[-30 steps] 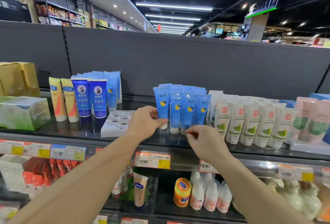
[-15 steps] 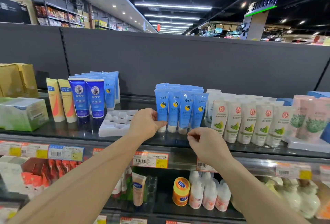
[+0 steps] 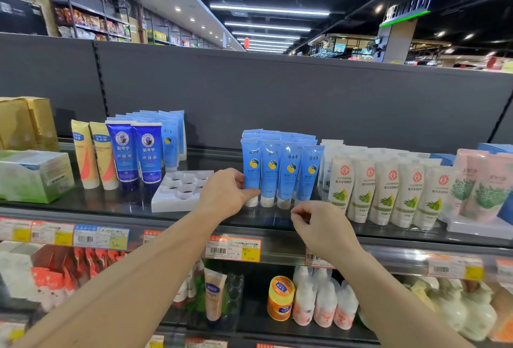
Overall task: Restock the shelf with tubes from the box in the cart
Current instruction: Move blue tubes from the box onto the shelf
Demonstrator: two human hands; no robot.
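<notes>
Tubes of light blue cream (image 3: 280,170) stand cap-down in a tight block on the upper shelf (image 3: 266,221), and we are squaring up their front row. Nearest us, our right hand (image 3: 319,225) hovers just before the shelf edge with its fingers loosely curled and thumb near forefinger, holding nothing that we can make out, close to the caps of the right-hand tubes. A little further in, our left hand (image 3: 224,195) pinches the leftmost front tube (image 3: 251,167) low down, thumb across its white cap end. Beside it to the left lies a white moulded tray (image 3: 180,189) with vacant sockets, and past that the dark blue tubes (image 3: 136,153) and yellow tubes (image 3: 93,156). To the right stand white tubes with green print (image 3: 388,189). Behind everything rises the grey back panel (image 3: 277,92). Neither cart nor box is in view. We judge this the placing and straightening step; next we should let go gently so the row does not topple, then turn back to the cart for more
</notes>
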